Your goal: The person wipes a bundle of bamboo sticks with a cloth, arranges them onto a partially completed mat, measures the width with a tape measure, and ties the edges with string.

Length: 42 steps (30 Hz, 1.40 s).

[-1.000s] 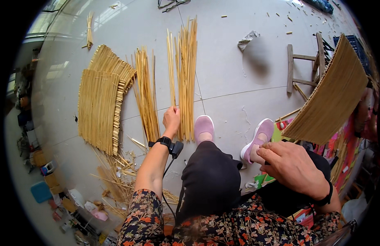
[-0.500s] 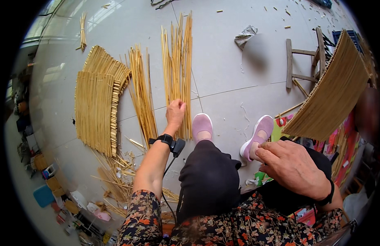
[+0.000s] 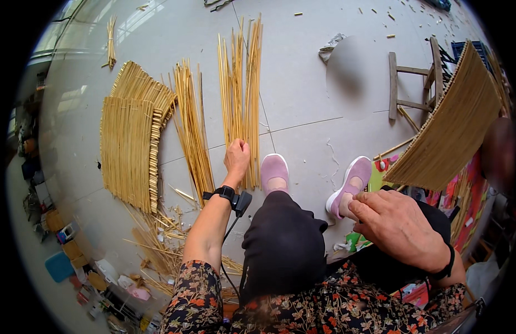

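My left hand [image 3: 237, 157], with a black band and a small dark device on the wrist, is closed low over a loose spread of long golden straw stalks [image 3: 237, 83] on the floor. Its fingers seem to pinch some of them; the exact grip is hidden. A second bundle of stalks [image 3: 192, 128] lies just left of it. My right hand [image 3: 400, 228] is held over my right knee, fingers bent together; whatever they may hold does not show. Further left lie two stitched straw mats [image 3: 127, 150], partly overlapping, their cut ends forming a ridge.
A large straw mat [image 3: 447, 122] leans at the right beside a wooden stool frame [image 3: 411, 69]. Straw scraps [image 3: 157, 234] litter the floor at lower left. A tied small bundle [image 3: 111, 43] lies far left, a crumpled silver wrapper [image 3: 330, 47] ahead. My pink shoes [image 3: 275, 171] are planted near the stalks.
My left hand has moved slightly down and left, and the stalks under it have shifted a little, with a wider gap among them. The right hand stays nearly still.
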Each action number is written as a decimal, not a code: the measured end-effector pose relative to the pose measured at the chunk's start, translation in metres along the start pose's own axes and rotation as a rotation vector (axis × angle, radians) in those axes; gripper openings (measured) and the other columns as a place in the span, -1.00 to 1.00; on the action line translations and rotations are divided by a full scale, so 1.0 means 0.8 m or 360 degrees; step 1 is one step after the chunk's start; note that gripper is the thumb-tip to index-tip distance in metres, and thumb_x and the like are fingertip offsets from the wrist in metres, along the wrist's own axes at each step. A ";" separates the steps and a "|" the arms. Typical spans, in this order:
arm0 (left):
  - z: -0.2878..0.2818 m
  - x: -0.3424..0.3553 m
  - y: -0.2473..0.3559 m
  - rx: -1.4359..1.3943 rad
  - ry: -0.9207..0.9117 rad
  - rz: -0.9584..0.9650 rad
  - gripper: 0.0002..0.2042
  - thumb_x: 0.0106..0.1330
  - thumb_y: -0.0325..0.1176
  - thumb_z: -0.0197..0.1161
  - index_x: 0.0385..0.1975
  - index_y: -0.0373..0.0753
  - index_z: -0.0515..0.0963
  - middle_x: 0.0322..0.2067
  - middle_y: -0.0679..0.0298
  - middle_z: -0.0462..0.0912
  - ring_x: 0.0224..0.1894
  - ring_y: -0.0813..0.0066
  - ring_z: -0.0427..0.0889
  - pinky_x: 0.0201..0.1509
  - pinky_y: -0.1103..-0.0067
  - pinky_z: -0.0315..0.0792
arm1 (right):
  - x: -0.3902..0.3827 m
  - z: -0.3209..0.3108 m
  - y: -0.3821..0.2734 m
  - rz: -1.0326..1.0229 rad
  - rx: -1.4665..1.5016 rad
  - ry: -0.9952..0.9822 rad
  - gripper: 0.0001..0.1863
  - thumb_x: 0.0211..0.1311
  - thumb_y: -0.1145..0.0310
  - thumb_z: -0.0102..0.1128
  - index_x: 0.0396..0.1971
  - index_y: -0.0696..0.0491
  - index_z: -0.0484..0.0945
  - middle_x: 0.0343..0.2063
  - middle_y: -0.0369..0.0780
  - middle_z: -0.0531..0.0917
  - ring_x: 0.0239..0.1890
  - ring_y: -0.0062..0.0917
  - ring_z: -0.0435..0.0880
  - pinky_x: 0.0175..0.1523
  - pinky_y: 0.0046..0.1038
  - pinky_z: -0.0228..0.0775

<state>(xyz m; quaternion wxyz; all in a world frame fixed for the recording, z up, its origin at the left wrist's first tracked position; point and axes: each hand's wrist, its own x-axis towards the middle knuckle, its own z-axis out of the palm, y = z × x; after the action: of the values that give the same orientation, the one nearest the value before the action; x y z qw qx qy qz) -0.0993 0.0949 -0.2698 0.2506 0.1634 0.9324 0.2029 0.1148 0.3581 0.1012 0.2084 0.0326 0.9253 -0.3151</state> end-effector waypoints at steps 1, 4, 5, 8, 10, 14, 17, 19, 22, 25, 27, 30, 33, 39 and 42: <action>0.003 0.001 -0.001 -0.0042 0.0013 -0.0017 -0.81 0.34 -0.25 0.16 -0.28 -0.27 0.53 -0.35 0.01 0.64 -0.26 -0.05 0.63 -0.19 0.17 0.49 | 0.000 0.000 0.000 0.0003 -0.0002 -0.0005 -0.71 0.09 0.38 0.32 -0.21 0.12 0.48 -0.34 -0.20 0.53 -0.27 -0.34 0.57 -0.15 -0.34 0.42; 0.013 0.008 -0.007 -0.0285 0.0033 -0.0029 -0.80 0.39 -0.28 0.12 -0.20 -0.30 0.49 -0.35 -0.03 0.62 -0.26 -0.06 0.62 -0.18 0.21 0.48 | 0.000 0.001 0.002 0.0016 -0.0036 -0.0008 -0.72 0.09 0.39 0.30 -0.21 0.12 0.48 -0.35 -0.20 0.51 -0.27 -0.35 0.57 -0.15 -0.35 0.41; 0.017 0.010 -0.012 -0.0386 0.0039 -0.0028 -0.80 0.41 -0.30 0.11 -0.18 -0.32 0.47 -0.36 -0.04 0.62 -0.26 -0.06 0.61 -0.18 0.22 0.48 | 0.001 0.001 0.002 0.0017 -0.0053 -0.0008 -0.72 0.10 0.39 0.30 -0.21 0.12 0.48 -0.35 -0.20 0.51 -0.27 -0.35 0.56 -0.15 -0.35 0.41; 0.034 0.007 -0.007 -0.0381 0.0282 0.0193 -0.81 0.43 -0.34 0.12 -0.14 -0.34 0.45 -0.43 0.07 0.60 -0.36 0.28 0.64 -0.26 0.36 0.52 | 0.004 0.001 0.001 0.0028 -0.0052 -0.0021 -0.73 0.10 0.40 0.29 -0.21 0.12 0.48 -0.35 -0.20 0.50 -0.27 -0.36 0.56 -0.15 -0.35 0.41; 0.043 0.009 -0.004 -0.0548 0.0179 0.0065 -0.81 0.40 -0.34 0.16 -0.17 -0.35 0.47 -0.38 0.02 0.62 -0.31 0.14 0.63 -0.21 0.32 0.50 | 0.006 0.001 0.000 0.0026 -0.0050 -0.0006 -0.72 0.09 0.40 0.29 -0.21 0.12 0.48 -0.35 -0.21 0.50 -0.28 -0.36 0.56 -0.16 -0.35 0.40; 0.043 0.006 0.001 -0.0529 0.0141 -0.0043 -0.80 0.34 -0.32 0.23 -0.22 -0.35 0.51 -0.34 0.06 0.65 -0.28 0.14 0.64 -0.19 0.30 0.50 | 0.007 0.000 0.001 0.0029 -0.0077 -0.0011 -0.72 0.08 0.40 0.30 -0.21 0.12 0.48 -0.36 -0.21 0.49 -0.28 -0.37 0.56 -0.16 -0.35 0.41; 0.039 0.006 0.004 -0.0384 0.0132 -0.0023 -0.82 0.30 -0.32 0.28 -0.26 -0.31 0.56 -0.33 0.11 0.65 -0.27 0.15 0.65 -0.19 0.29 0.51 | 0.008 0.000 0.000 0.0032 -0.0078 -0.0020 -0.72 0.07 0.40 0.30 -0.21 0.12 0.48 -0.36 -0.21 0.49 -0.28 -0.37 0.56 -0.17 -0.35 0.41; 0.035 0.006 0.009 -0.0248 0.0108 -0.0075 -0.83 0.27 -0.31 0.30 -0.27 -0.28 0.58 -0.33 0.14 0.65 -0.26 0.13 0.65 -0.19 0.27 0.51 | 0.009 0.000 -0.001 0.0031 -0.0079 -0.0016 -0.72 0.08 0.40 0.29 -0.21 0.12 0.48 -0.36 -0.21 0.49 -0.29 -0.37 0.56 -0.17 -0.35 0.41; 0.029 0.004 0.021 -0.0075 0.0092 -0.0125 -0.83 0.25 -0.30 0.31 -0.28 -0.25 0.59 -0.31 0.15 0.65 -0.25 0.09 0.65 -0.18 0.25 0.51 | 0.009 0.000 -0.001 0.0027 -0.0069 0.0005 -0.73 0.08 0.40 0.28 -0.21 0.12 0.48 -0.36 -0.21 0.49 -0.29 -0.37 0.56 -0.18 -0.35 0.41; 0.029 0.004 0.023 0.0015 0.0117 -0.0092 -0.83 0.23 -0.29 0.33 -0.31 -0.24 0.60 -0.30 0.15 0.65 -0.24 0.07 0.64 -0.19 0.23 0.50 | 0.009 0.001 0.000 0.0036 -0.0102 -0.0004 -0.73 0.10 0.40 0.27 -0.21 0.12 0.49 -0.36 -0.21 0.50 -0.29 -0.37 0.56 -0.18 -0.36 0.40; 0.029 0.005 0.023 0.0051 0.0113 -0.0068 -0.84 0.22 -0.30 0.32 -0.32 -0.24 0.61 -0.29 0.15 0.65 -0.24 0.06 0.64 -0.20 0.22 0.50 | 0.010 0.001 0.000 0.0035 -0.0117 -0.0011 -0.74 0.11 0.40 0.26 -0.20 0.12 0.49 -0.36 -0.21 0.50 -0.29 -0.38 0.56 -0.18 -0.36 0.40; 0.030 0.007 0.022 0.0067 0.0071 -0.0078 -0.86 0.22 -0.31 0.29 -0.34 -0.24 0.61 -0.29 0.14 0.65 -0.25 0.07 0.63 -0.21 0.23 0.49 | 0.011 0.000 -0.002 0.0026 -0.0108 -0.0006 -0.74 0.12 0.40 0.25 -0.20 0.12 0.48 -0.36 -0.21 0.49 -0.29 -0.38 0.56 -0.17 -0.36 0.40; 0.030 0.008 0.023 -0.0079 0.0069 -0.0090 -0.87 0.23 -0.32 0.26 -0.37 -0.25 0.60 -0.33 0.13 0.64 -0.29 0.08 0.63 -0.24 0.26 0.47 | 0.010 0.000 -0.002 0.0039 -0.0115 -0.0016 -0.74 0.12 0.39 0.25 -0.20 0.12 0.48 -0.36 -0.21 0.49 -0.28 -0.38 0.56 -0.17 -0.36 0.40; 0.022 0.002 -0.004 -0.0841 0.0159 0.0080 -0.84 0.34 -0.35 0.19 -0.26 -0.32 0.51 -0.44 0.19 0.58 -0.41 0.30 0.57 -0.32 0.38 0.46 | 0.010 0.000 -0.004 0.0032 -0.0139 -0.0016 -0.74 0.13 0.39 0.25 -0.20 0.12 0.47 -0.36 -0.21 0.49 -0.28 -0.38 0.56 -0.16 -0.36 0.39; 0.006 -0.003 -0.014 -0.1401 -0.0082 -0.0246 -0.76 0.42 -0.34 0.16 -0.04 -0.31 0.42 -0.41 0.27 0.58 -0.39 0.45 0.54 -0.26 0.46 0.48 | 0.010 0.000 -0.005 0.0033 -0.0131 -0.0014 -0.75 0.13 0.39 0.24 -0.20 0.12 0.47 -0.36 -0.21 0.48 -0.27 -0.38 0.56 -0.16 -0.36 0.39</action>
<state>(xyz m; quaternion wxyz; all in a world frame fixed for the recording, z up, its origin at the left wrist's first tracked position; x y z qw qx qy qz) -0.0965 0.0854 -0.2780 0.3339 -0.0240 0.7602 0.5568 0.1068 0.3548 0.1004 0.2168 0.0324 0.9362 -0.2747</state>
